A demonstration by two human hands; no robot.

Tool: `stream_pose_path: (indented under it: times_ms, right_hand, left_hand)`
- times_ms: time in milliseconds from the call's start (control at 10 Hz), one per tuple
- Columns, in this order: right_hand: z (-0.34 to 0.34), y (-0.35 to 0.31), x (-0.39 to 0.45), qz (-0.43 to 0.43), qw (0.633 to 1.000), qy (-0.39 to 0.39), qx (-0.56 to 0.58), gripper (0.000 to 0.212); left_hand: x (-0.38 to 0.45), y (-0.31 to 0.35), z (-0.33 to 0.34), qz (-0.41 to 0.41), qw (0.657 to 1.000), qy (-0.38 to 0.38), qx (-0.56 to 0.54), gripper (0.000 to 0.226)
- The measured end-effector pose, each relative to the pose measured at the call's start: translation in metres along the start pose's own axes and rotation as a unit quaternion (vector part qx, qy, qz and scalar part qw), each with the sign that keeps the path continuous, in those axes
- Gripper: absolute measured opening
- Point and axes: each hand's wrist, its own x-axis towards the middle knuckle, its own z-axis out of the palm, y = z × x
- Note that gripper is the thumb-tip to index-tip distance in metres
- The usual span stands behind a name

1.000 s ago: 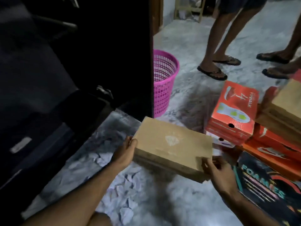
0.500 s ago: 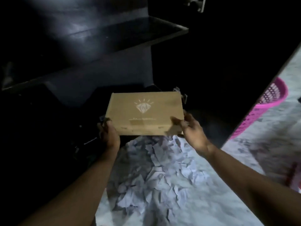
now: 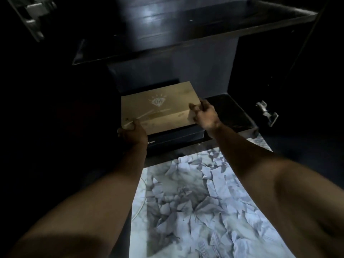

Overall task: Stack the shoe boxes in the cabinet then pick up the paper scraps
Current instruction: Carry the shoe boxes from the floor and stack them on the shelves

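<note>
At the box's two near corners, my hands close on it: my left hand (image 3: 132, 131) clamps the corner at seven o'clock, thumb on the lid, fingers curled under; my right hand (image 3: 204, 116) grips the short side at three o'clock, fingers (image 3: 195, 107) hooked over the top edge. The tan box (image 3: 158, 107) lies flat between them, a faint diamond logo (image 3: 158, 102) on its lid, turned a little so its far corner points toward one o'clock. It sits on or just above a black box (image 3: 178, 135) at the front of the cabinet's bottom shelf (image 3: 230, 112); whether they touch I cannot tell, since it is too dark. The black box's front face shows below the tan one, at six o'clock from it.

Above, at twelve o'clock, a dark upper shelf (image 3: 186, 38) spans the cabinet. A metal hinge (image 3: 267, 113) glints at three o'clock, another hinge (image 3: 35, 17) at ten o'clock. Toward me, at six o'clock, paper scraps (image 3: 201, 202) lie thick over the pale floor (image 3: 141, 239) between my forearms.
</note>
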Motion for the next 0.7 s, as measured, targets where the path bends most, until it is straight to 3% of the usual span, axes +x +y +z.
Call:
stream_pose_path:
  times_ms: [100,200,300,400,500,600,700]
  right_hand:
    - [0.009,0.003,-0.009,-0.008,1.0,0.007,-0.009,0.036]
    - [0.008,0.014,-0.013,0.012,0.999,0.011,0.051,0.035]
    - [-0.013,0.021,-0.03,0.018,0.997,0.056,0.052,0.033]
    - [-0.044,0.032,-0.06,-0.003,0.997,0.066,-0.028,0.031]
    - [-0.086,0.051,-0.102,-0.016,0.996,0.035,-0.075,0.032]
    - [-0.139,0.077,-0.156,0.006,0.995,0.056,-0.086,0.03]
    - [-0.186,0.106,-0.219,0.025,0.992,0.087,-0.09,0.026]
  left_hand:
    - [0.027,-0.027,0.008,0.043,0.999,0.009,0.003,0.072]
    - [0.019,-0.031,0.005,0.083,0.996,-0.006,0.036,0.077]
    - [-0.008,-0.028,-0.002,0.08,0.996,-0.001,0.047,0.079]
    - [-0.036,-0.028,-0.007,0.065,0.995,-0.007,0.082,0.079]
    - [-0.071,-0.031,0.004,0.061,0.987,-0.126,0.083,0.054]
    - [-0.123,-0.042,0.026,0.089,0.951,-0.283,0.088,0.019]
    - [-0.169,-0.077,0.059,0.125,0.897,-0.403,0.132,0.019]
